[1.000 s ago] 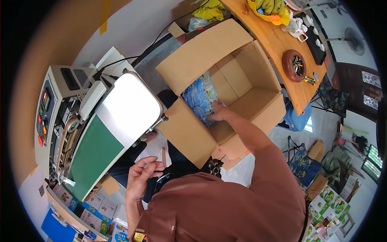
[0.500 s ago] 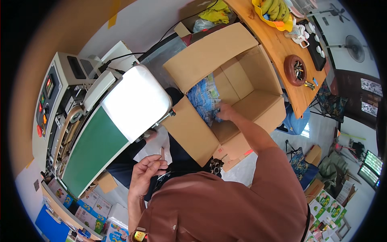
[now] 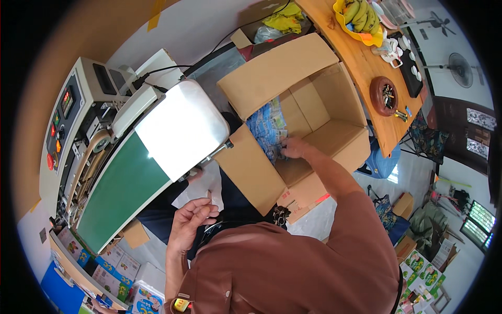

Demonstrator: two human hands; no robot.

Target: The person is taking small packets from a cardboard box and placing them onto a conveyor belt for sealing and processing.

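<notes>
Inside the open cardboard box [image 3: 320,137], blue-and-white printed packets [image 3: 267,125] lie in a layer along the left side. My right hand [image 3: 296,148] reaches in from the right; its fingers are curled at the near edge of that layer, closed on a blue packet as far as I can see. Its fingertips are partly hidden. Left of the box and close to my body, my left hand [image 3: 192,219] is raised in a pinch. A thin, short brownish piece [image 3: 209,197] sticks up from its fingers, too small to make out.
To the left stands a machine with a control panel [image 3: 64,120], a green conveyor belt [image 3: 117,191] and a shiny metal tray [image 3: 183,128] at its end. A wooden table [image 3: 361,86] on the right holds a yellow fruit bowl [image 3: 341,20], an ashtray [image 3: 379,104] and tea things.
My right hand has drawn slightly back over the packets, its fingers more curled. My left hand stays pinched in nearly the same place. The whole view has shifted a little.
</notes>
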